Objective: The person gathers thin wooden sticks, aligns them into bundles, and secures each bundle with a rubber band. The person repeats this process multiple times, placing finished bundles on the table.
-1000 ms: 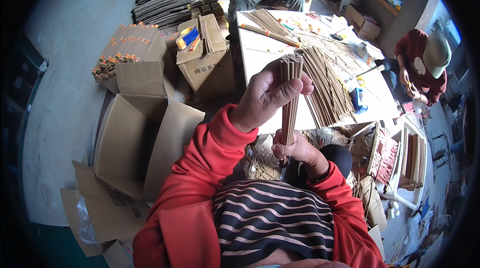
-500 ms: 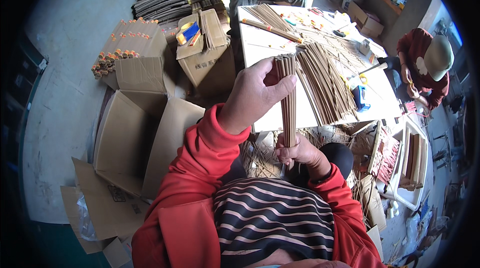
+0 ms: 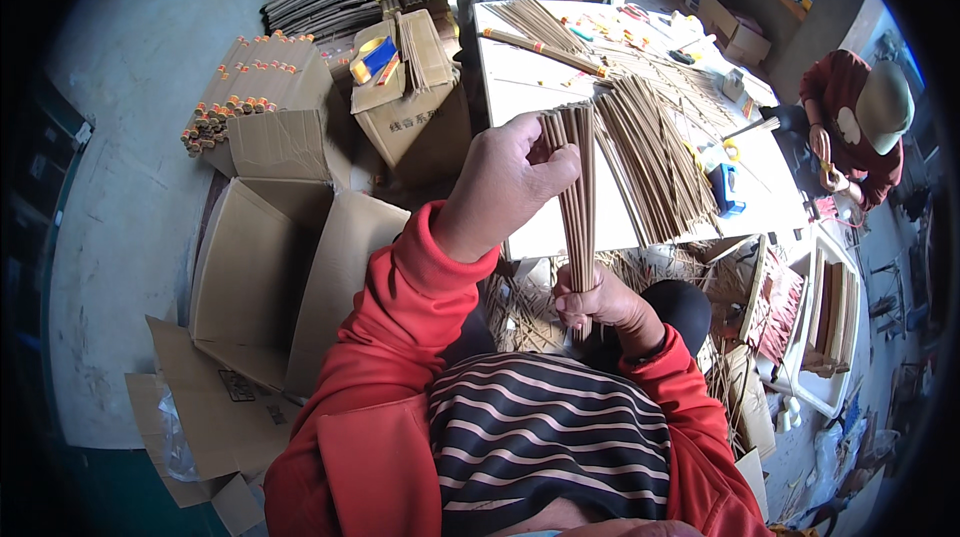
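Right grip [image 3: 606, 301]: round slim brown sticks [image 3: 580, 232] | left grip [image 3: 507, 185]: on flared top

Bundle of slim brown sticks [image 3: 578, 212], top fanned

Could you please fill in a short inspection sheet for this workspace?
Surface: white table, strewn with brown sticks and small items.
Job's things: bundle of sticks in hand, upper end fanned; more sticks spread on the table.
Clutter: blue dispenser on the table; open cardboard box to the left.
Hands: left hand at the bundle's upper end; right hand grips it lower down.
Cables: thin pinkish strand beyond the table's right corner, kind unclear.
Surroundings: two other people, both seated or crouching.
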`<act>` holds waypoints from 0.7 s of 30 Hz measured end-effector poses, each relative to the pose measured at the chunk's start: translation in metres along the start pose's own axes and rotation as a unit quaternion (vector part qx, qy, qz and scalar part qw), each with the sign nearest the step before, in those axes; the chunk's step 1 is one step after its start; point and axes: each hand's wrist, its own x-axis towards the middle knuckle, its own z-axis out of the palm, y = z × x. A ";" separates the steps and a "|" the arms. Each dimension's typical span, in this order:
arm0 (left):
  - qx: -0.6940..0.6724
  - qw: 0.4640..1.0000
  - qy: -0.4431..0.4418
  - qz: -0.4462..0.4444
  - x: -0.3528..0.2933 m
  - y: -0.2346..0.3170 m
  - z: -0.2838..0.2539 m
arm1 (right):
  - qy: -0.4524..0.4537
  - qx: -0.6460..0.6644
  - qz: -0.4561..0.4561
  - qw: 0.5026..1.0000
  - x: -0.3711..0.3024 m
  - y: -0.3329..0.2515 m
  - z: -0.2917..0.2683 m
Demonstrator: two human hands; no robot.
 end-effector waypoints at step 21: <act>-0.045 0.998 0.019 -0.043 -0.001 0.004 0.006 | -0.056 0.108 0.040 0.992 0.000 0.004 -0.002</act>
